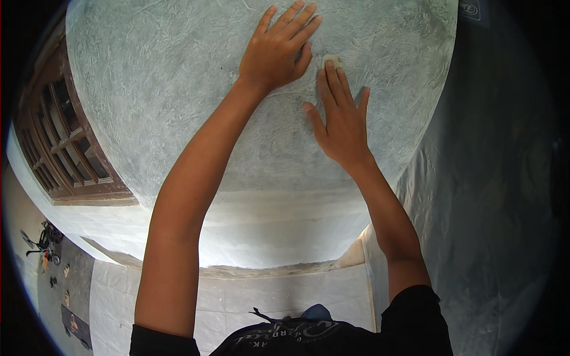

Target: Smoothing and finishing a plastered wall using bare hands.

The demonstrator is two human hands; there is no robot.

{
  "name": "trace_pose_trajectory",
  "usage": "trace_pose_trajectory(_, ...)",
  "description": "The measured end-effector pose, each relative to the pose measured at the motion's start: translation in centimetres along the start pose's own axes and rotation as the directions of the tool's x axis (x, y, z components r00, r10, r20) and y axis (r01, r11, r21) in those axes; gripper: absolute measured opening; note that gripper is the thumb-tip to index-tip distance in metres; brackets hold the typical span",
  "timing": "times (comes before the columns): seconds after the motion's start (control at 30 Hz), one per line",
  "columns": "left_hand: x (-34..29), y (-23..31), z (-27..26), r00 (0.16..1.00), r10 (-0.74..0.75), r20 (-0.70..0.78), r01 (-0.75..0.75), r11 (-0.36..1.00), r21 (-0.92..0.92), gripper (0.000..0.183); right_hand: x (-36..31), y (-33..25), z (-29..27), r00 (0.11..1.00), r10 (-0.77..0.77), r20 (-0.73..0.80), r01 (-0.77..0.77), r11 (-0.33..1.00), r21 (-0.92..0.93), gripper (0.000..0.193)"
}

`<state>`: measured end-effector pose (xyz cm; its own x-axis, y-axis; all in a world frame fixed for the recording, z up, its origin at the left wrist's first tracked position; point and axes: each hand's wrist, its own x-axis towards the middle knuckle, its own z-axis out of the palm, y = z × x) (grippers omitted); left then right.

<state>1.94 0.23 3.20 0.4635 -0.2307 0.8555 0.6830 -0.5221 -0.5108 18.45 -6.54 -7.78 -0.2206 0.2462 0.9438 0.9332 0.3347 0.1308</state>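
A large wall with a mottled grey-green, rough plaster finish (178,107) curves across the view in front of me. My left hand (276,50) rests on its upper part, fingers spread, holding nothing. Lower and to the right, my right hand (343,121) presses a small pale pad (330,59) to the plaster under its outstretched middle fingers. Its thumb and little finger stand apart from the others. Most of the pad is hidden by the fingertips, so I cannot tell its exact kind.
At the left is a brown wooden window frame with panes (65,136). Grey plastic sheeting hangs on the right (475,225), and pale sheeting covers the floor (267,296) below the wall. A parked two-wheeler (44,243) and a dark low table (76,323) stand at the far left.
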Motion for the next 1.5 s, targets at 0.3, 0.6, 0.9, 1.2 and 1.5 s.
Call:
trace_pose_trajectory(0.3, 0.2, 0.0, -0.3, 1.000, 0.006, 0.002, -0.006, 1.000, 0.003, 0.045, -1.3, 0.2, 0.1, 0.998, -0.011, 0.067, 0.009, 1.000, 0.016, 0.061)
trace_pose_trajectory(0.6, -0.2, -0.3, 1.4, 0.982, 0.095, -0.164, -0.094, 0.995, 0.013, 0.047, 0.6, 0.6, -0.3, 1.000, -0.023, -0.001, 0.023, 1.000, 0.020, 0.061)
trace_pose_trajectory(0.9, 0.2, -1.5, 1.8, 0.981, 0.091, -0.174, -0.095, 0.995, -0.014, 0.047, 3.5, 0.8, 0.0, 0.997, -0.026, -0.077, 0.029, 0.999, 0.032, 0.065)
trace_pose_trajectory(1.2, 0.4, 0.3, -0.7, 1.000, -0.015, -0.011, 0.015, 0.999, -0.032, 0.046, 4.0, 0.9, -0.5, 0.993, -0.034, -0.114, 0.029, 0.999, -0.043, 0.056)
trace_pose_trajectory(1.5, 0.8, 0.2, -0.3, 0.999, 0.007, -0.037, -0.010, 0.998, -0.061, 0.046, 5.6, 2.1, -1.5, 0.995, -0.056, -0.082, 0.052, 0.997, -0.051, 0.056)
